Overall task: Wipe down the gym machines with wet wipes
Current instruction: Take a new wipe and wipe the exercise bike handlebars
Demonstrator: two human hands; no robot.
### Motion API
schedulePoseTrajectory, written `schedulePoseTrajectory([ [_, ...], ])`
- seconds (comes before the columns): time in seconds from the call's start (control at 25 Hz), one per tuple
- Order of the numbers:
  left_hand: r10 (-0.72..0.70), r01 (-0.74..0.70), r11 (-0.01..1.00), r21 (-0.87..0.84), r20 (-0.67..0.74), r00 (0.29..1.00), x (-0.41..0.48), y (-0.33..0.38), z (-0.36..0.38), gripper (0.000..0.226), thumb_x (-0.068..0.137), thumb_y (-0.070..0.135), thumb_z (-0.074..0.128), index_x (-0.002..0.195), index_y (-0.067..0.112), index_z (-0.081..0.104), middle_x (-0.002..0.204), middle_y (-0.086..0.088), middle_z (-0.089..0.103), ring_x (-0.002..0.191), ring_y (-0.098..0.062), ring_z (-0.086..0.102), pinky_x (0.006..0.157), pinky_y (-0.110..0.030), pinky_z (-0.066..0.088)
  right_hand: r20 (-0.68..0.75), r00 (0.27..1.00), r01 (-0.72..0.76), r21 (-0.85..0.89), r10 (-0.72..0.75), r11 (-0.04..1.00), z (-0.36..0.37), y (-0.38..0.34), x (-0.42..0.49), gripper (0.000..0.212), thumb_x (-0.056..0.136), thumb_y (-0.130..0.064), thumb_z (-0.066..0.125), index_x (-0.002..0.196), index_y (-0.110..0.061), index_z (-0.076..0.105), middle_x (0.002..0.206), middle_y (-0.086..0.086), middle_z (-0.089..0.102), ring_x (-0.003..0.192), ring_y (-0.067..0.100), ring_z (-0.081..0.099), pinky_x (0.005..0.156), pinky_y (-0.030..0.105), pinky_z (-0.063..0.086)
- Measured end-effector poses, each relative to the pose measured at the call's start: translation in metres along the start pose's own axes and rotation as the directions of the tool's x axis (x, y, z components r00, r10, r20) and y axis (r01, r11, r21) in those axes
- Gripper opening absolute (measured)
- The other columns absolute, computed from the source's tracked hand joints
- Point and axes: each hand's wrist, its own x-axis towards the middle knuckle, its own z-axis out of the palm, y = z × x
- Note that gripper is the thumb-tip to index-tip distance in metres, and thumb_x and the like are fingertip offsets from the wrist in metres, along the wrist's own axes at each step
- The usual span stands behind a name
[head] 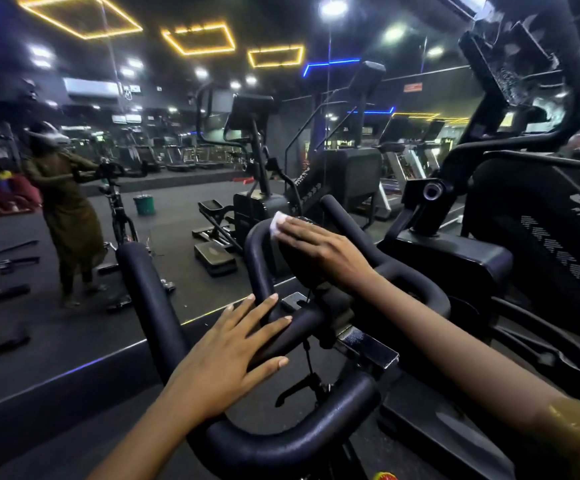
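Wipe [277, 221] pressed under flat right hand [316, 247] mid-frame, handlebar loop [257, 261] curving down-left to left hand [233, 344], resting flat, gripping nothing.

Right hand [319, 251] atop wipe [276, 223] on handlebar [150, 292] far loop; left hand [233, 355] nearer, leftward.

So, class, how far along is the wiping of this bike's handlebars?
Done: no wiped area can be told apart. In hand: the right hand presses a white wipe on the handlebars; the left hand rests there. Left, probably: the neighbouring machine.
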Motion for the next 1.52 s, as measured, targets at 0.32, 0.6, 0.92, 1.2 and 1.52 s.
schedulePoseTrajectory([
  [0.32, -0.017, 0.013, 0.994, -0.109, -0.034, 0.999, 0.0, 0.001, -0.003, 0.084, 0.076, 0.084, -0.009, 0.146, 0.045, 0.017, 0.156, 0.018, -0.005, 0.145, -0.009, -0.006, 0.113, -0.034, -0.012, -0.175, 0.841, -0.455, 0.283, 0.512, 0.844, 0.011, -0.017, -0.037, 0.07, 0.063, 0.012, 0.06, 0.129, -0.01, 0.055, 0.134, 0.01, 0.052, 0.122, 0.021, 0.051, 0.103, 0.017, 0.032],
  [0.6, -0.025, 0.024, 0.993, -0.12, -0.008, 1.0, 0.0, 0.005, -0.008, 0.09, 0.069, 0.085, -0.015, 0.146, 0.047, 0.014, 0.155, 0.02, -0.011, 0.143, -0.006, -0.01, 0.109, -0.029, -0.018, -0.048, 0.918, -0.359, 0.322, 0.393, 0.876, 0.001, -0.054, -0.077, 0.058, 0.067, -0.002, 0.065, 0.123, -0.015, 0.061, 0.132, 0.002, 0.054, 0.122, 0.002, 0.045, 0.104, 0.012, 0.033],
  [0.92, -0.03, 0.033, 0.995, -0.093, 0.034, 0.999, 0.0, 0.004, -0.009, 0.088, 0.066, 0.083, -0.022, 0.144, 0.05, 0.001, 0.153, 0.021, -0.022, 0.143, -0.007, -0.017, 0.112, -0.026, -0.017, -0.161, 0.934, -0.285, 0.198, 0.318, 0.938, -0.015, -0.023, -0.005, 0.044, 0.081, -0.014, 0.052, 0.124, -0.01, 0.06, 0.13, 0.008, 0.056, 0.12, 0.017, 0.053, 0.104, 0.018, 0.033],
  [1.2, 0.006, -0.006, 0.999, -0.053, -0.007, 1.0, 0.0, 0.006, -0.007, 0.087, 0.075, 0.081, -0.014, 0.147, 0.043, 0.018, 0.156, 0.015, -0.006, 0.145, -0.014, -0.003, 0.111, -0.034, -0.012, -0.072, 0.96, -0.244, 0.248, 0.269, 0.937, 0.001, -0.041, -0.083, 0.046, 0.083, -0.01, 0.06, 0.128, -0.014, 0.057, 0.139, 0.001, 0.048, 0.13, 0.009, 0.042, 0.109, 0.025, 0.032],
  [1.52, -0.026, 0.027, 0.998, -0.058, 0.013, 1.0, 0.001, 0.005, -0.009, 0.089, 0.068, 0.083, -0.022, 0.145, 0.048, 0.004, 0.154, 0.019, -0.017, 0.143, -0.009, -0.015, 0.11, -0.028, -0.017, -0.053, 0.99, -0.126, 0.078, 0.13, 0.989, -0.01, -0.017, -0.016, 0.045, 0.086, -0.02, 0.046, 0.129, -0.009, 0.055, 0.137, 0.007, 0.05, 0.128, 0.017, 0.045, 0.108, 0.024, 0.032],
])
